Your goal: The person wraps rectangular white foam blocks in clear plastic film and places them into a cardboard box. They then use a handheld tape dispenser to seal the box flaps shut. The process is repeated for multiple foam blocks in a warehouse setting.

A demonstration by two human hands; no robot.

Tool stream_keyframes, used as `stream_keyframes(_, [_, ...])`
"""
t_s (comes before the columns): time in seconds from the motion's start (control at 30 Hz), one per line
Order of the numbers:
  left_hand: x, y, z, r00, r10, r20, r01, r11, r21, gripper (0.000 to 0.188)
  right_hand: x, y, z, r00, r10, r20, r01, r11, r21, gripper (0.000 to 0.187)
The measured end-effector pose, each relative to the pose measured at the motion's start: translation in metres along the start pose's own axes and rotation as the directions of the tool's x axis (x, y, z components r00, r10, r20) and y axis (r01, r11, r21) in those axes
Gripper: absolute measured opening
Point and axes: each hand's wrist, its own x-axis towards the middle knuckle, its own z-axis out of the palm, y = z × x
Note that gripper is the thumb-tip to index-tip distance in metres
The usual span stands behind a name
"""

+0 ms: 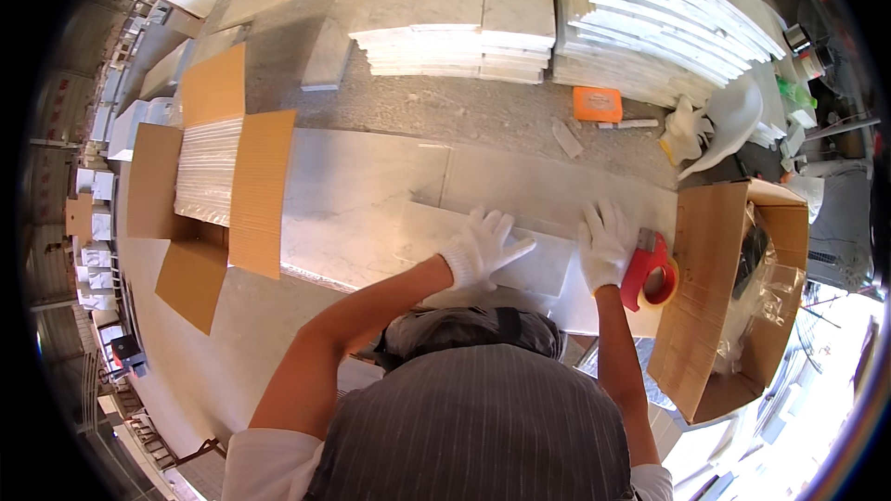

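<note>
Two hands in white gloves are over the near part of a gray table (pixel 399 107). The left hand (pixel 481 250) is open, with its fingers spread wide and its thumb pointing to the right. It is flat over a long white tile (pixel 548 271). The right hand (pixel 605 246) is open too, with its fingers nearly straight and a little bit apart. It is by the right end of the same tile. No fingers are curled around anything, so neither hand has hold of a thing. I can't tell how hard the hands press.

The long white tile is in the near middle, in front of the person, and it lies a bit slanted. More big pale tiles (pixel 353 176) lie flat under and behind it.

Just to the right of the right hand is a red tape holder (pixel 640 278) with a roll of tape in it. Next to that, on the right, is a brown box (pixel 696 288) with clear plastic (pixel 742 334) inside.

On the left is another brown box (pixel 255 195). Its flaps are open, and white tiles (pixel 204 167) stand in it in a row.

Far in the middle there is a pile of pale tiles (pixel 427 46), and a taller pile (pixel 668 19) is at the far right. An orange block (pixel 597 104) sits near the taller pile. A crumpled white cloth (pixel 685 134) lies to the right of the block.
</note>
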Motion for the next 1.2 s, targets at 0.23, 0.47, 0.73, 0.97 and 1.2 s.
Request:
stream_keyframes(0.23, [-0.001, -0.002, 0.007, 0.996, 0.033, -0.087, -0.031, 0.999, 0.031, 0.102, 0.002, -0.001, -0.002, 0.998, 0.040, 0.043, -0.041, 0.999, 0.012, 0.043])
stream_keyframes(0.47, [0.001, 0.000, 0.005, 0.998, 0.021, -0.061, -0.018, 0.998, 0.054, 0.104, 0.025, -0.006, 0.011, 0.973, 0.232, 0.014, -0.232, 0.966, 0.110, 0.068])
stream_keyframes(0.73, [0.001, -0.004, 0.007, 0.997, 0.044, -0.064, -0.041, 0.998, 0.043, 0.104, 0.051, -0.024, 0.009, 0.949, 0.265, 0.169, -0.282, 0.955, 0.087, 0.032])
stream_keyframes(0.97, [-0.002, -0.003, 0.008, 0.995, 0.040, -0.091, -0.041, 0.999, -0.010, 0.104, 0.050, -0.016, 0.012, 0.948, 0.271, 0.170, -0.314, 0.884, 0.345, 0.016])
stream_keyframes(1.2, [-0.003, -0.004, 0.009, 0.997, 0.036, -0.074, -0.039, 0.998, -0.040, 0.103, 0.067, -0.029, -0.014, 0.893, 0.250, 0.373, -0.390, 0.844, 0.368, 0.045])
